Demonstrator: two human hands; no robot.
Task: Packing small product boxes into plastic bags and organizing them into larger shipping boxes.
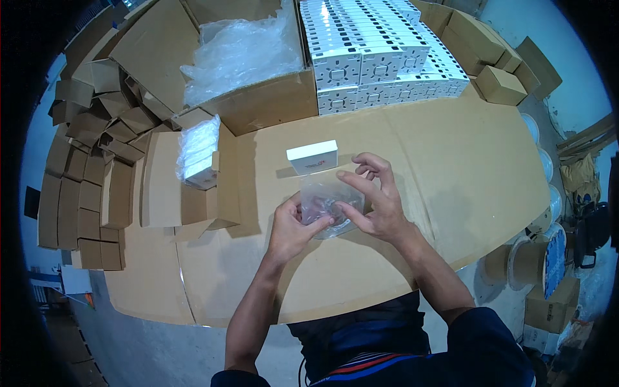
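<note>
Your left hand (293, 227) and right hand (377, 203) both pinch the small clear plastic bag (327, 205); fingers closed on its edges, just above the cardboard-covered table (451, 161). The bag looks light, limp and slippery, so grip the rim, not the middle. Contents are dark and unclear. Just beyond your fingertips stands a small white flat box (313, 157). Further out, an open brown carton (258, 97) holds crumpled clear film, beside stacked white boxes (380, 58).
</note>
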